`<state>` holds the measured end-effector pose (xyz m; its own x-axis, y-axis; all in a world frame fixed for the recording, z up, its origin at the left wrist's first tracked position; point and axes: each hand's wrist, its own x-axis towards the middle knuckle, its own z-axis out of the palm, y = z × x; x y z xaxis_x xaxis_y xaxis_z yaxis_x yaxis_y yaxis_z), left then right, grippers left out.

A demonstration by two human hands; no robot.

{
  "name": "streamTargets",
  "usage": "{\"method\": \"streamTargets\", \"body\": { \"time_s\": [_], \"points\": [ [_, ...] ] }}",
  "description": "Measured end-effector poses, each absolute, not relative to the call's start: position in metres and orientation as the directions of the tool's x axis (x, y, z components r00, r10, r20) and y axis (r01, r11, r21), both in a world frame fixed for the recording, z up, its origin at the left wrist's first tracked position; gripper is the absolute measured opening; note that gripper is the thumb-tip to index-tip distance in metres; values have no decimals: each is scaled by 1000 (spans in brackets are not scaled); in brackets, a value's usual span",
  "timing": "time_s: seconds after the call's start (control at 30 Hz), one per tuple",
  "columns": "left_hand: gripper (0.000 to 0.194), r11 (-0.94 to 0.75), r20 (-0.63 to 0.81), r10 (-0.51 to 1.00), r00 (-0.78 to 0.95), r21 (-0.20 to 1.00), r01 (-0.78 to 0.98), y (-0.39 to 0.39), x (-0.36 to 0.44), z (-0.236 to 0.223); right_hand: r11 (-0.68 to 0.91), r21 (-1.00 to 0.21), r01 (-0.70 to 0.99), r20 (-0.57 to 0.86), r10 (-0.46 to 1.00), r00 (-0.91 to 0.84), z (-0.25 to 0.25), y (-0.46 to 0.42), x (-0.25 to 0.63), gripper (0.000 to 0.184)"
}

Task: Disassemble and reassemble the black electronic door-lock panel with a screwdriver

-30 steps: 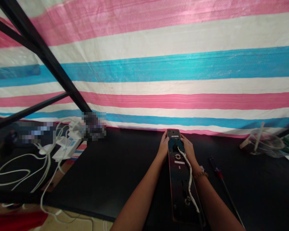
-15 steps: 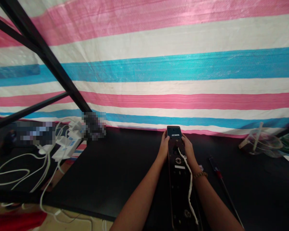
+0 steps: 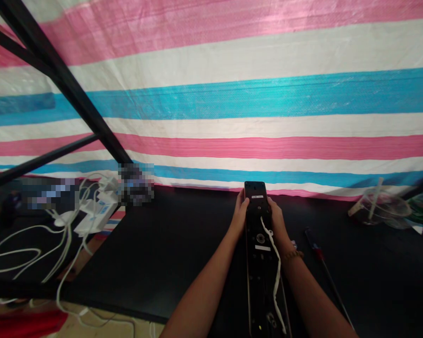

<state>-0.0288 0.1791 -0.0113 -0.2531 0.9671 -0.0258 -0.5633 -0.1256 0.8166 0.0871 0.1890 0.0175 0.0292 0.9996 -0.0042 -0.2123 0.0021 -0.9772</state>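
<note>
A long, narrow black door lock panel (image 3: 260, 277) lies between my forearms, its far end raised a little. A white cable (image 3: 278, 267) comes out of an opening near its upper part and runs down its length. Small white labels and a round metal fitting (image 3: 260, 238) show on its face. My left hand (image 3: 238, 216) grips the left edge near the far end, thumb on top. My right hand (image 3: 278, 219) is closed around the right edge opposite. To the right of my right forearm rests a long-shafted screwdriver (image 3: 318, 254) with a red collar.
The black table (image 3: 162, 253) carries a clear plastic cup with a straw (image 3: 384, 209) at the far right. On the left are white power strips (image 3: 97, 213) and tangled white cables (image 3: 61, 256). A black metal frame (image 3: 74, 103) and a striped tarp (image 3: 254, 94) stand behind.
The panel's far end has tilted and risen slightly, while its near end has slid toward me, partly out of the picture. Both hands keep their grip.
</note>
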Motion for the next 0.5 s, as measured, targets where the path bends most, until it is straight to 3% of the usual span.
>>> {"method": "streamTargets", "body": {
  "time_s": [0.23,0.5],
  "points": [
    [47,-105,-3,980,-200,843,-527,175,-28,-8,1,-969,-249,4,1000,-11,18,189,88,37],
    [54,-95,40,993,-113,839,-536,171,-29,-6,-20,-974,-226,-25,1000,18,15,189,90,40]
  ]
}}
